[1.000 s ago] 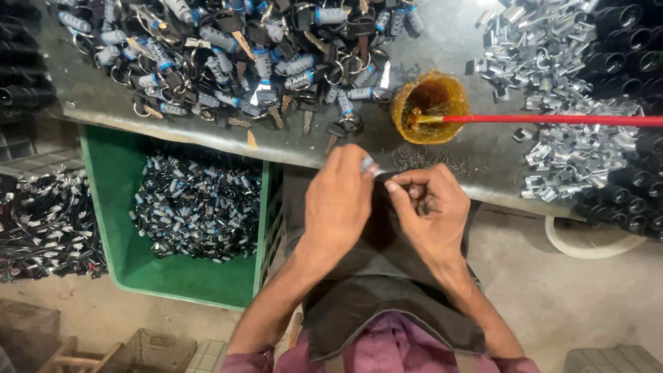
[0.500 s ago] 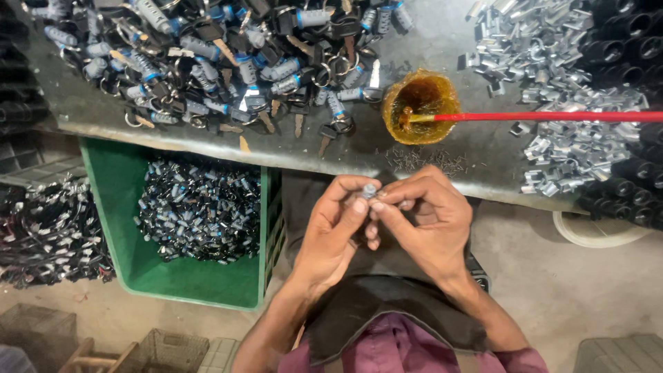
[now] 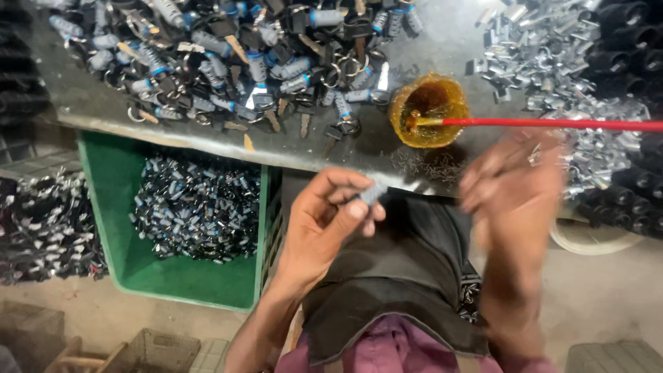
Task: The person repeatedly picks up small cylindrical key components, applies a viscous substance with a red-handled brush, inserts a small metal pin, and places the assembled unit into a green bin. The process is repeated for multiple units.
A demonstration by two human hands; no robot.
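Right hand point(image 3: 514, 186) has left; left hand point(image 3: 331, 221) grip pinches the lock cylinder point(image 3: 373, 193).

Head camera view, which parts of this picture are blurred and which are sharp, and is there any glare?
In the head view, the right hand is smeared by motion blur, its fingers indistinct; the left hand, pinching a small grey cylinder, is fairly sharp; the pile of keys and lock parts and green crate are crisp; the silver metal pieces show bright glints; corners fall dark.

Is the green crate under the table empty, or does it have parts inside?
Partly filled: the green crate holds a heap of small metal parts, with bare green floor visible in front.
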